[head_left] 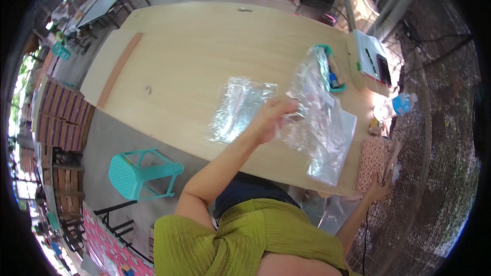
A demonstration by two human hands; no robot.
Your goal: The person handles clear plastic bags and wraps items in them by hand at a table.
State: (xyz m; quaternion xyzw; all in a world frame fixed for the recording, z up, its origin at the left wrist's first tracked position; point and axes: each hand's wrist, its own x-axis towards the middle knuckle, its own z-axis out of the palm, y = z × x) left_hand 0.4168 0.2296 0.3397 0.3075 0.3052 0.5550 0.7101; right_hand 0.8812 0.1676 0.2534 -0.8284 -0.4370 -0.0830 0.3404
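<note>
My left hand is over the front middle of the table, its fingers closed on a crinkled clear plastic bag. The bag stretches to the right of the hand, with a small pale label on it. To the left of that hand, several flat clear plastic bags lie on the tabletop. At the front right corner my right hand is closed at the lower edge of a brown patterned cloth or pouch. Part of its fingers is hidden against the cloth.
A white sheet lies partly under the bag on the wooden table. Beyond are a teal tray with a blue-capped item, a notebook, a phone and a water bottle. A turquoise stool stands left.
</note>
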